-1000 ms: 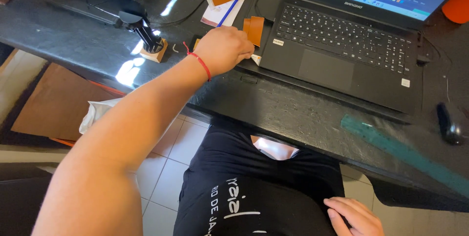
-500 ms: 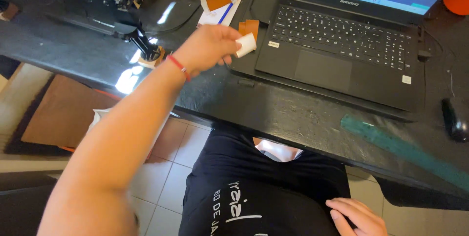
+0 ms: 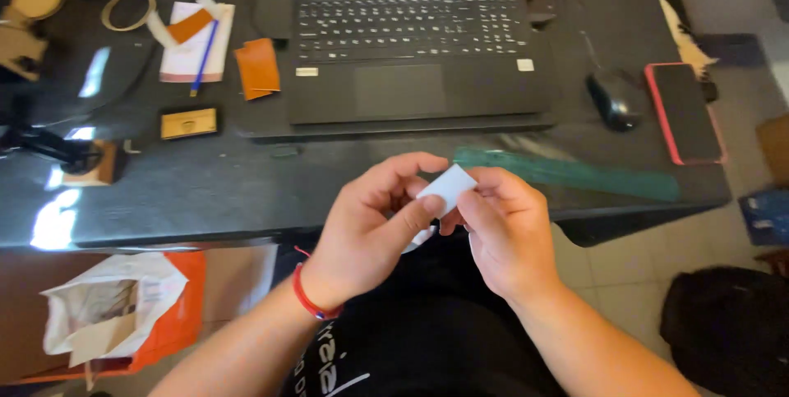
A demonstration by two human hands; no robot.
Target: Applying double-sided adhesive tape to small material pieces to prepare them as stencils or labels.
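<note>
White paper slip [image 3: 448, 187], small and rectangular, held up between both hands over the lap, just short of the near edge of the dark glossy desk [image 3: 205, 191]. Left hand [image 3: 370, 228], red cord bracelet [image 3: 311, 302] at the wrist: thumb and forefinger pinch the slip's lower left part, other fingers curled. Right hand [image 3: 505, 233]: fingertips closed on the slip's right edge. Both grips firm; a bit of white shows below the left thumb, too hidden to say whether it belongs to the slip.

Progress, as judged: the slip is off the desk and in hand, being worked or looked over at the fingertips; nothing about it reads as finished. No fold, tear or peel can be made out for certain.

On the desk, well apart from the hands: open black laptop [image 3: 411, 52], black mouse [image 3: 614, 101], red-cased phone [image 3: 684, 112] lying face up, long green translucent ruler [image 3: 575, 173] near the desk edge, folded tan leather piece [image 3: 257, 68], small yellow-faced wooden block [image 3: 189, 122], blue pen [image 3: 203, 60] on a white card. Orange-and-white paper bag [image 3: 123, 315] below, left.
</note>
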